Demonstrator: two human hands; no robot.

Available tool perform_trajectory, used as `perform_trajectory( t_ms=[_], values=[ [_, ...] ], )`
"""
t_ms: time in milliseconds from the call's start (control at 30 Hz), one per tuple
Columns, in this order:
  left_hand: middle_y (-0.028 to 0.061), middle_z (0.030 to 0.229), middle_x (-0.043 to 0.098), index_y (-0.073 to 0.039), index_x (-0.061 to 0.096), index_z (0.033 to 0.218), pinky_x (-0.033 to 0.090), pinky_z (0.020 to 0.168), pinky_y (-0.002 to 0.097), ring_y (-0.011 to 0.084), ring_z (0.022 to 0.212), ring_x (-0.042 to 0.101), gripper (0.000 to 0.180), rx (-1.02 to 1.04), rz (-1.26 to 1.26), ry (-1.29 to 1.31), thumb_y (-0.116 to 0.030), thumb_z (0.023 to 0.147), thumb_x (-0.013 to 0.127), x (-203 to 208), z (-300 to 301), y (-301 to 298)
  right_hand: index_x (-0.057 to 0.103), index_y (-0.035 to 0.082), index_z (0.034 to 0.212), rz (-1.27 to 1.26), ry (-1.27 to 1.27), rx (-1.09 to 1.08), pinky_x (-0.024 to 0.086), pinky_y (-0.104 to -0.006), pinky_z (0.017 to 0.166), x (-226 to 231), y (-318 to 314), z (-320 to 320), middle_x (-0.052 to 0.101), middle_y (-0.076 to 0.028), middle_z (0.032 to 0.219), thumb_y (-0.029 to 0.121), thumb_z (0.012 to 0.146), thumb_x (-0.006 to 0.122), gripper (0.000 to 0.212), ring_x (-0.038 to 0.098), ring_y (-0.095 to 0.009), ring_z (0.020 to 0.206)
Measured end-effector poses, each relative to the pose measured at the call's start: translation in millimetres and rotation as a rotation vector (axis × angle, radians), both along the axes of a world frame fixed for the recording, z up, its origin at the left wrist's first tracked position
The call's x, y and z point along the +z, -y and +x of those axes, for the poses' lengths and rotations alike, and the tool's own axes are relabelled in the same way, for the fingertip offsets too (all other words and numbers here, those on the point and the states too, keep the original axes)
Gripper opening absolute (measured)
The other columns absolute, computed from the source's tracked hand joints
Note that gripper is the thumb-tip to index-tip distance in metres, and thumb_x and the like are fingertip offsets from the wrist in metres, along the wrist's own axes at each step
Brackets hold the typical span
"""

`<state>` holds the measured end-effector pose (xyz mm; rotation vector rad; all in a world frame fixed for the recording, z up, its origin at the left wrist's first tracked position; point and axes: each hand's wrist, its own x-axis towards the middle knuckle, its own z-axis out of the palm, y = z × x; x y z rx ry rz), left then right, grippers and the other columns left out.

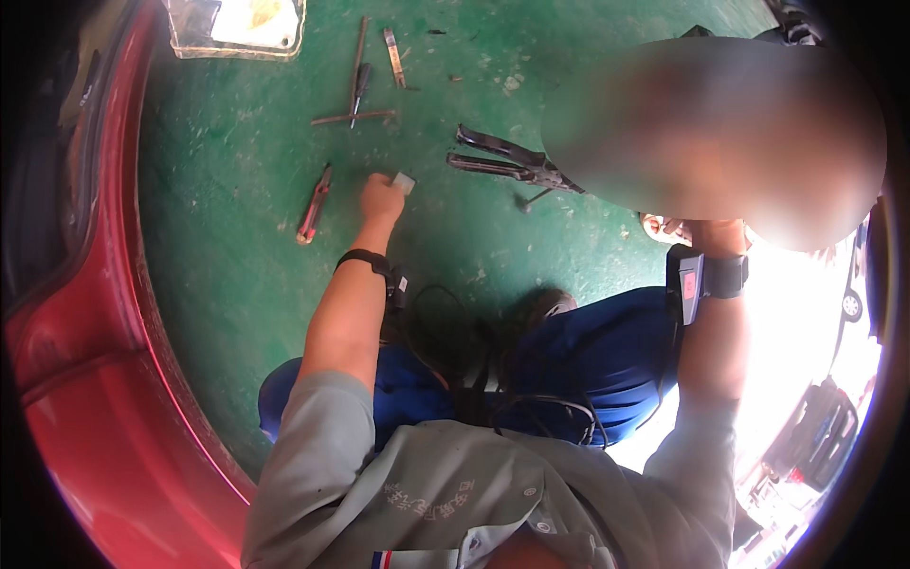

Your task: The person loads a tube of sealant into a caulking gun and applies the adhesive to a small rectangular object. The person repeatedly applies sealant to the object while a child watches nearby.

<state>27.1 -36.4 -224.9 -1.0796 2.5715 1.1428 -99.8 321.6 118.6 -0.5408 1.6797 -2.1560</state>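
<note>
Left hand (pixel 383 199): at or just above the green floor (pixel 237 161), nearer its left edge than its right; fingers curled tightly around 1 small pale piece (pixel 405 183), with the free end projecting forward past the grip. Right hand (pixel 720 232): toward the floor's right edge, largely lost in blur; cannot tell how wide the grip or what, if anything, held. Between the 2 hands and farther forward: 1 black tool (pixel 540 173), with 2 handles spread apart toward the floor's left edge and far end running into the blur. Just left of the left hand: 1 red-handled tool (pixel 313 209). Farther forward: 1 dark screwdriver (pixel 360 90), lying across brown rods (pixel 362 47). Along the floor's left edge: red car body (pixel 114 408).
</note>
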Motion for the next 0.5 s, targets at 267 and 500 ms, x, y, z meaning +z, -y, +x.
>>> perform_trajectory(
  t_ms=[267,500],
  values=[
    [0.0250,0.129,0.067,0.008,0.057,0.132,0.057,0.090,0.0473,0.0394,0.117,0.067,0.076,-0.041,0.156,-0.211,-0.048,0.086,0.081,73,-44,-11,0.061,-0.001,0.126,-0.017,0.024,0.007,0.052,-0.0412,0.100,-2,7,0,0.068,-0.013,0.110,0.006,0.050,0.073,0.077,0.067,-0.029,0.105],
    [0.0139,0.124,0.070,-0.003,0.061,0.139,0.057,0.071,0.0360,0.0256,0.116,0.068,0.083,-0.431,0.791,0.146,-0.073,0.096,0.059,208,-89,-61,0.064,-0.001,0.115,0.081,0.009,-0.061,0.054,-0.0383,0.087,4,12,-7,0.070,-0.013,0.099,0.011,0.050,0.077,0.067,0.066,-0.025,0.094]
  ],
)
